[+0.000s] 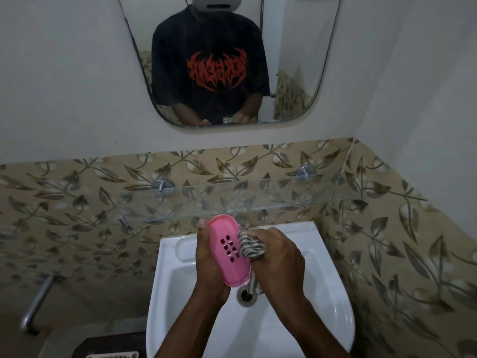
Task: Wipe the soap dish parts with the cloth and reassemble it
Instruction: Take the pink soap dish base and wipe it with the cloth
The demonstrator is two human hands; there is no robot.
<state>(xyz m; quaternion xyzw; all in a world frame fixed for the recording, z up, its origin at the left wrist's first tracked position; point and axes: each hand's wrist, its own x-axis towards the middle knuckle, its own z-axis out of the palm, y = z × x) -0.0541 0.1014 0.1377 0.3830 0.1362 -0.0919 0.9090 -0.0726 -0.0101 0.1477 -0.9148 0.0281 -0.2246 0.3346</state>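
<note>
The left hand [206, 264] grips a pink soap dish part [227, 254] from behind. Its thumb tip shows at the top-left rim, but the fingers are hidden by the plastic. The right hand [280, 257] is curled round a bunched striped cloth [251, 245] and presses it against the part's right edge. A tail of the cloth hangs below the hand, and most of the rest is buried in the fist.

Only one pink piece shows. It is an oval shell tilted on its long axis and pierced by a cluster of small rectangular slots (perhaps nine or ten, as those nearest the cloth are hard to separate). It is held in the air above the basin and touches nothing but the hand and the cloth.

There are two hands, one cloth and one dish part.

Beneath them is a white sink [289, 332]. Its drain [246, 295] is half covered by the hanging cloth, and a moulded soap recess [184, 250] sits at its back left. Just behind the hands a glass shelf [271, 196] is fixed to the leaf-patterned tiles by two metal brackets [162, 186]. Above it a mirror [296, 47] reflects the person's torso in a dark printed shirt, cut off at the top. At the left a metal pipe [38, 301] slopes downward. A white ribbed object [113, 354] is clipped by the bottom edge, too little of it showing to identify.
</note>
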